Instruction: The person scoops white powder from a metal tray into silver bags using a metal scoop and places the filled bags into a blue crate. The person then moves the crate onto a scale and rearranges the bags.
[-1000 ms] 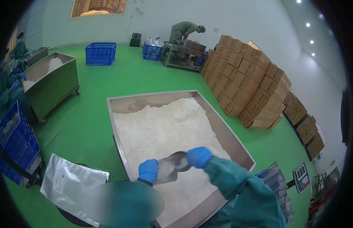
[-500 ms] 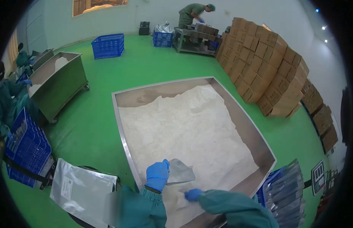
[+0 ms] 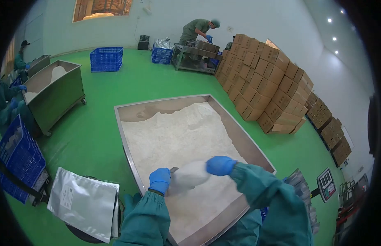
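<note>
White powder [image 3: 170, 139] lies heaped in a large steel bin [image 3: 269, 162] before me. Over its near part, my left hand [image 3: 159, 180] is closed on the edge of a greyish plastic bag [image 3: 179, 187], which is smeared by motion. My right hand [image 3: 221, 165] is closed too, at the right end of a blurred white shape that looks like a scoop [image 3: 194, 173] heaped with powder. The scoop is tilted toward the bag, at or over its mouth; the blur hides whether they touch. The handle is hidden in my fist.
Flat silver pouches [image 3: 82, 203] lie stacked at left. A scale display [image 3: 326, 185] and a row of filled pouches [image 3: 299, 186] are at right. Stacked cartons [image 3: 264, 78], blue crates [image 3: 106, 59] and another steel bin [image 3: 61, 96] stand around. A co-worker [image 3: 196, 30] bends over a far table.
My right hand has risen from the powder, bringing up the white-laden scoop to the bag. My left hand has stayed near the bin's left side with the bag. The view has shifted slightly.
</note>
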{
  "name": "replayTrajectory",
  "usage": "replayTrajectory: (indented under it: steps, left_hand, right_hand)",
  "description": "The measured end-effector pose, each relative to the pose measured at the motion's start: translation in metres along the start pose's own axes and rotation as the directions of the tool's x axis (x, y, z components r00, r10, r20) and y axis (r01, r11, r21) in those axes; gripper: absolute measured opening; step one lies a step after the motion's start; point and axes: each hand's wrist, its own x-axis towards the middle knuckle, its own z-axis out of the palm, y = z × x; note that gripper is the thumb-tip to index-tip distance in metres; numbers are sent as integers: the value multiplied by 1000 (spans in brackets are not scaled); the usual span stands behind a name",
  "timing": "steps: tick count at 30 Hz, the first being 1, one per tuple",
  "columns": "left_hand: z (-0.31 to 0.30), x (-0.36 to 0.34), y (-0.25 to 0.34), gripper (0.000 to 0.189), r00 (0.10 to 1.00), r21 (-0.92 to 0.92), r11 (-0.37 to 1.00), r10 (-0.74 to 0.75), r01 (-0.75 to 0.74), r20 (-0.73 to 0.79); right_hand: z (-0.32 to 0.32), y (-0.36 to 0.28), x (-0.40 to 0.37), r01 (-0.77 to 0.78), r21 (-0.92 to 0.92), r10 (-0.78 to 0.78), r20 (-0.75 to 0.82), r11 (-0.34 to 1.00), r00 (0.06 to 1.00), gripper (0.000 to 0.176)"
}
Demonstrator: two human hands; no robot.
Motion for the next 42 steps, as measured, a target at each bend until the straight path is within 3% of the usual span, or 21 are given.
replayTrajectory:
  steps: [4,10,12,14,15,16,17,19,20,21,22,24,26,30,32,34,36,37,38,40,42]
  left_hand:
    - [-2,-1,0,22,999,2,1000,-25,25,37]
    - [4,3,-6,24,999,-27,999,-21,22,27]
    - [2,2,0,24,999,-19,1000,-17,17,32]
    - [-3,-1,3,24,998,10,998,-66,66,17]
    - [-8,-10,5,21,992,48,992,-119,120,-36]
    - [-10,-20,11,19,979,80,980,-171,181,-111]
    - [4,-36,14,22,984,173,969,-172,177,-43]
    - [-3,-25,6,26,985,290,942,-173,167,-7]
    - [-20,-13,-15,28,978,268,959,32,-88,206]
    - [-38,-8,-30,30,879,190,924,230,-332,419]
    - [-94,-1,-16,31,870,31,999,-24,10,492]
    - [-157,-19,48,33,866,12,999,-50,51,497]
    - [-194,-58,115,34,918,168,984,-115,54,380]
    - [-112,-144,135,34,971,169,983,30,-72,236]
    - [-77,-195,148,38,927,164,982,27,-94,374]
    - [-64,-228,160,41,843,-23,999,-13,30,538]
    - [-101,-234,192,40,811,-103,993,101,-50,576]
    - [-109,-229,200,35,807,-110,994,54,14,589]
    - [-111,-217,195,32,800,-113,989,-5,92,600]
    - [-102,-175,152,32,824,-313,900,414,-304,388]
    - [-156,-173,206,32,888,-332,935,252,-121,386]
  right_hand:
    - [19,-52,50,-76,-170,75,-12,982,997,22]
    - [-64,-27,-34,-318,-271,348,66,908,935,33]
    - [-35,1,-25,-258,-133,273,109,957,956,44]
    - [16,-1,2,-246,89,250,-32,965,968,67]
    - [54,1,32,-263,241,250,84,934,965,70]
    - [93,-6,56,-248,320,244,52,915,968,63]
    - [129,-13,75,-242,429,261,15,870,965,59]
    - [126,1,107,-194,544,268,-59,816,962,54]
    - [116,17,110,-120,528,258,-196,840,946,49]
    - [108,29,104,-60,511,253,-319,858,913,44]
    - [45,22,55,-121,630,227,-89,767,970,41]
    - [17,37,17,-64,610,224,-189,790,956,39]
    - [-23,20,-62,9,426,93,-219,904,971,39]
    - [46,23,-146,47,293,7,-180,955,984,38]
    - [115,24,-164,142,263,-96,-179,954,979,38]
    - [102,11,-205,-23,338,-21,129,941,991,37]
    - [95,6,-226,72,444,-29,-103,893,994,36]
    - [97,10,-226,-5,393,49,-101,920,994,34]
    - [97,18,-225,79,502,15,-181,861,983,32]
    - [70,19,-241,52,476,111,-308,878,945,34]
    - [31,12,-281,-4,429,173,-354,904,919,38]
